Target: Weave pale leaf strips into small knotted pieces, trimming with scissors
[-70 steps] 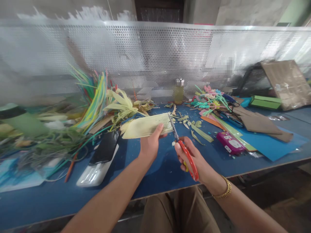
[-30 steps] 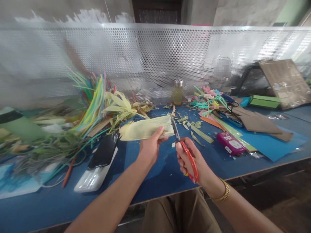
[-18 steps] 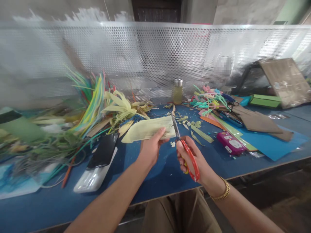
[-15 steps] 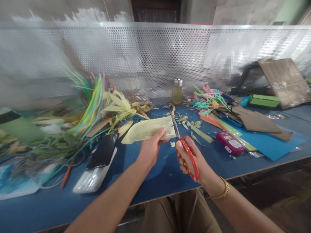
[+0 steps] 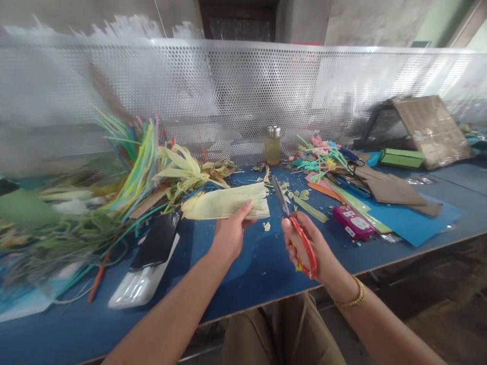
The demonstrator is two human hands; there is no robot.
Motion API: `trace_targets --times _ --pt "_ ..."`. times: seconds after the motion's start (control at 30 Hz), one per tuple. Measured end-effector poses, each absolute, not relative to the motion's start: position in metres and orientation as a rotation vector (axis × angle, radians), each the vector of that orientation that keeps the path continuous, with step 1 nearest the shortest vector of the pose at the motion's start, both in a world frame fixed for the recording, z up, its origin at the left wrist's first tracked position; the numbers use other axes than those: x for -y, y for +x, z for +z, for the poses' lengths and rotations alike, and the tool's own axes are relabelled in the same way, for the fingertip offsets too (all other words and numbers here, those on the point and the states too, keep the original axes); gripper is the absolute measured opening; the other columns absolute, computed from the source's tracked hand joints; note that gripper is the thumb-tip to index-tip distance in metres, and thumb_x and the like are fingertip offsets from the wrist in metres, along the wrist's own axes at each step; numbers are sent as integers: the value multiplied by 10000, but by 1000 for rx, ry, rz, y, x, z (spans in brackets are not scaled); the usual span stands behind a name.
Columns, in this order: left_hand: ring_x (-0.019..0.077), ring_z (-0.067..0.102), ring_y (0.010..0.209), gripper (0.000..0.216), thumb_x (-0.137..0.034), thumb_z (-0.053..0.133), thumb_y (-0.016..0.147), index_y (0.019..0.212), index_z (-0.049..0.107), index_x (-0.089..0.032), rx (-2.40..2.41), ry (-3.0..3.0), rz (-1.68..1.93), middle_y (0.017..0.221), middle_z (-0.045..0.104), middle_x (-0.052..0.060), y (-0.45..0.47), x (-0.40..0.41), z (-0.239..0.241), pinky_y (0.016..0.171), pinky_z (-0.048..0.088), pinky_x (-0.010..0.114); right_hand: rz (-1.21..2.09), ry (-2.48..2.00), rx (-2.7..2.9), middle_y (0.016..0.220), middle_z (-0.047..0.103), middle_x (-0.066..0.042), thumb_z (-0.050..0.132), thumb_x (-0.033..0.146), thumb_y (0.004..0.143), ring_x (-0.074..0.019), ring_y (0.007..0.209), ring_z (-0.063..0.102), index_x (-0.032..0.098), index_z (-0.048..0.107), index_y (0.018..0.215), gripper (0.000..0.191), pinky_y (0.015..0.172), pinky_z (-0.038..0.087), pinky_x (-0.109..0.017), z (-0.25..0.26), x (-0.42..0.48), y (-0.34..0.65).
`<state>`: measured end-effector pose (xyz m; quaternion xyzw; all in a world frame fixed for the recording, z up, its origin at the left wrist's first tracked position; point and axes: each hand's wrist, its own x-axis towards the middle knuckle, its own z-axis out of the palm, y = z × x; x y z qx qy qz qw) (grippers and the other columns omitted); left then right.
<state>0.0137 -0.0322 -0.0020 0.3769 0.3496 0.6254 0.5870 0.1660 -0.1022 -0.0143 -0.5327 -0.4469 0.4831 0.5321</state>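
My left hand (image 5: 233,228) pinches a pale yellow-green corn husk (image 5: 216,202) near its right end, thumb on top and fingers beneath. The husk lies lengthwise above the blue table (image 5: 254,281), its right edge uneven. In my right hand (image 5: 304,243) is a pair of scissors (image 5: 282,196) with red and yellow handles. The blades point up and away, look nearly closed, and stand a little right of the husk, apart from it. Husk scraps (image 5: 310,208) are scattered behind and right of the scissors. A bunch of husks (image 5: 180,165) sits behind the held one.
Left are colored pipe cleaners (image 5: 142,167), a black phone (image 5: 158,241) on a white object, and tangled greenery. Behind stand a jar of yellowish liquid (image 5: 273,147) and a perforated metal screen (image 5: 243,91). Right are a purple box (image 5: 353,222), blue paper (image 5: 414,228) and cardboard (image 5: 395,190).
The scissors have moved right, away from the husk's end, and their blades no longer touch it. The husk has shifted slightly left and turned in my left hand. The view has swung a little right.
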Motion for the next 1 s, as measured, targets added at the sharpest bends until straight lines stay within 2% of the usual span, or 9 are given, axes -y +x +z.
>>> trace_targets --times 0.1,0.23,0.37,0.53,0.67,0.77,0.83,0.9,1.0 --pt "210 687 922 526 -235 840 605 1098 664 -182 -832 858 1481 1078 724 73 10 27 -2 694 568 273 654 -1582 1353 665 552 24 631 512 788 -141 506 512 226 506 1136 468 464 402 -252 -14 95 205" --pt "201 691 887 525 -203 858 547 1037 673 -178 -827 860 1471 1003 736 53 5 20 -1 727 560 289 1 -2073 1578 927 673 -164 536 287 858 -280 857 655 95 505 1222 413 700 456 -333 -13 80 248" --pt "178 690 759 484 -214 864 522 965 676 -164 -847 889 1397 872 739 34 1 13 -3 662 539 264 -157 -2430 1663 884 686 -235 478 168 874 -303 851 691 29 614 1063 271 694 462 -331 -12 62 258" --pt "172 675 682 419 -244 846 535 916 685 -175 -934 901 1337 775 724 18 -2 7 -7 626 518 265 -250 -2534 1788 875 712 -230 470 80 848 -330 873 699 82 727 837 257 682 482 -367 -3 51 252" --pt "175 677 705 375 -247 832 566 911 700 -183 -926 910 1296 804 730 27 -1 6 -7 658 530 282 -341 -2379 1803 878 711 -232 516 256 904 -342 917 677 101 743 825 286 727 489 -402 8 55 246" --pt "188 682 732 389 -272 836 586 943 713 -180 -895 961 1247 862 742 50 1 7 -10 697 540 309 -177 -1946 1798 998 704 -194 575 484 875 -312 1003 642 140 710 1025 398 839 474 -410 14 52 228" --pt "196 683 747 419 -304 842 593 971 718 -169 -864 1023 1187 893 745 66 1 7 -12 721 540 323 226 -1648 1754 1026 706 -134 675 520 787 -253 958 648 180 659 1129 482 838 484 -368 15 42 210" --pt "201 682 755 444 -332 843 599 990 723 -159 -821 1102 1111 908 744 76 0 7 -15 733 537 331 649 -1384 1618 998 704 -105 770 466 689 -216 876 653 177 644 1093 513 770 509 -339 13 26 190" --pt "205 680 735 432 -344 853 581 947 737 -148 -823 1188 1008 879 744 83 -2 6 -19 717 532 328 1028 -1099 1404 854 694 -53 789 379 635 -167 735 629 167 644 887 360 681 508 -309 8 0 166"
